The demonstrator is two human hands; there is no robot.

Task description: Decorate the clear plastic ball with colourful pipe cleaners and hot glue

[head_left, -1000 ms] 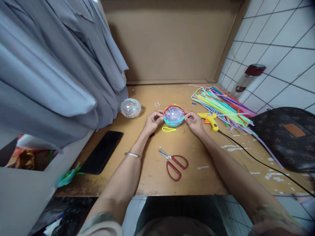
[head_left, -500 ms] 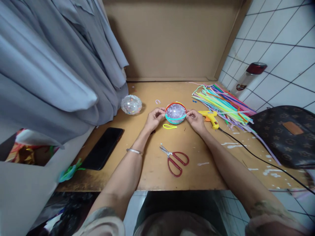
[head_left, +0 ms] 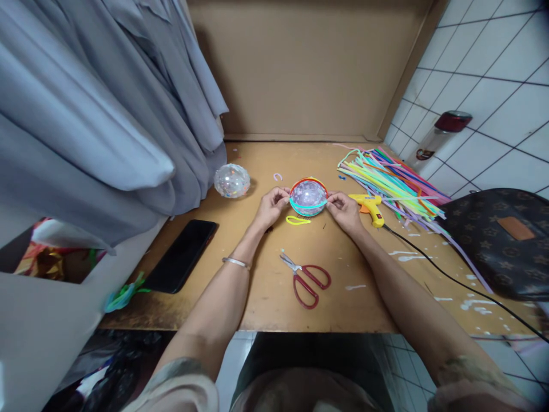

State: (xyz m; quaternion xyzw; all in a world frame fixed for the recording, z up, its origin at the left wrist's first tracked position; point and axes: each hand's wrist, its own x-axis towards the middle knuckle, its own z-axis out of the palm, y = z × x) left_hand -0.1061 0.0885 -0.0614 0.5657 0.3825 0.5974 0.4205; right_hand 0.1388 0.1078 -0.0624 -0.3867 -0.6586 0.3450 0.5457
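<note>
A clear ball with a speckled look sits on the table between my two hands. A turquoise pipe cleaner curves across its near side, and a red one arches over its far side with a bit of yellow behind. My left hand pinches at the ball's left edge, where the turquoise strand ends. At the right edge, my right hand pinches the strand's other end. The fingertips partly hide both ends. Just in front of the ball lies a yellow pipe cleaner loop.
Red-handled scissors lie nearer me. A second clear ball and a black phone are on the left. To the right are a yellow glue gun with its cord, a pipe cleaner bundle and a dark bag.
The view has shifted slightly, so everything on the table appears a little to the right. Both hands keep their pinch at the ball's sides.
</note>
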